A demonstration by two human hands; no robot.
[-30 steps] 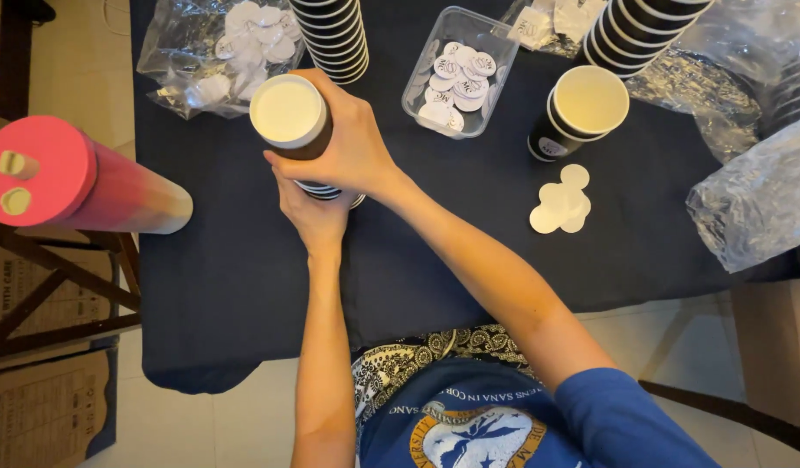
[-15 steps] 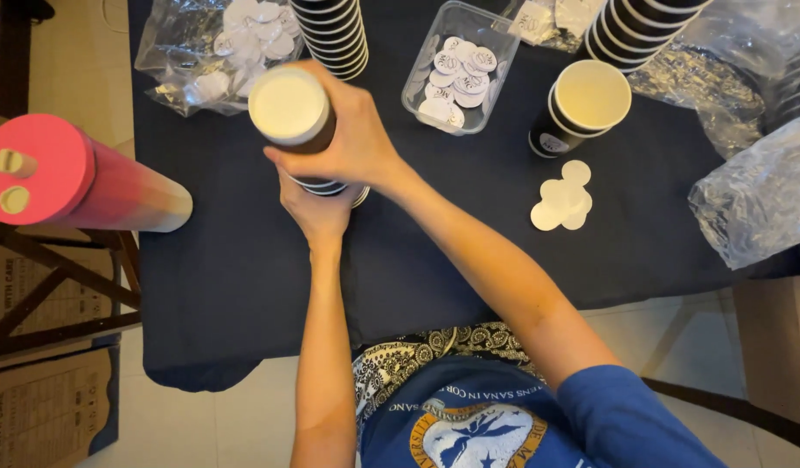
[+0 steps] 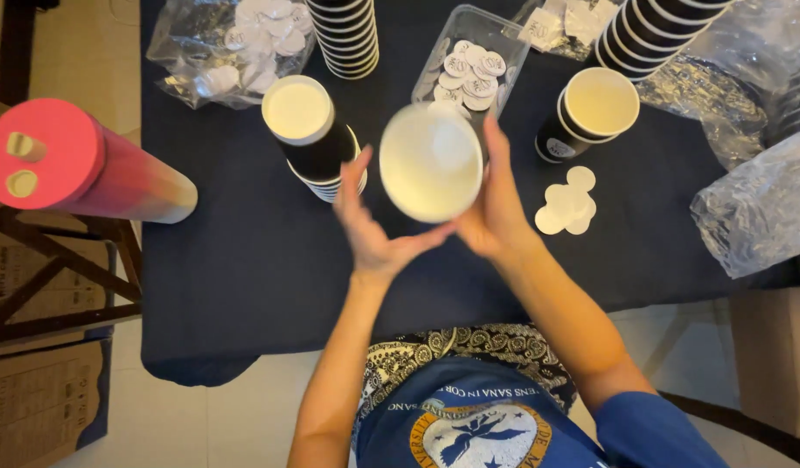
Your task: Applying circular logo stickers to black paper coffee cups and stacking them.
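Observation:
A single paper cup [image 3: 430,161], white inside, is raised above the dark table with its mouth toward me. My right hand [image 3: 493,204] grips its right side. My left hand [image 3: 371,227] cradles it from below and the left, fingers spread. Just to the left stands a short stack of black paper cups [image 3: 308,130] on the tablecloth [image 3: 244,277], free of both hands.
A clear tub of round white stickers [image 3: 471,65] sits behind the cup. A lone black cup [image 3: 589,111] and loose stickers [image 3: 566,201] lie right. Tall cup stacks [image 3: 348,35] and plastic bags [image 3: 235,39] line the back. A pink tube [image 3: 70,165] lies left.
Both hands were wrapped around the cup stack on the table. One cup has come off the stack and is now lifted to the right, held between both hands.

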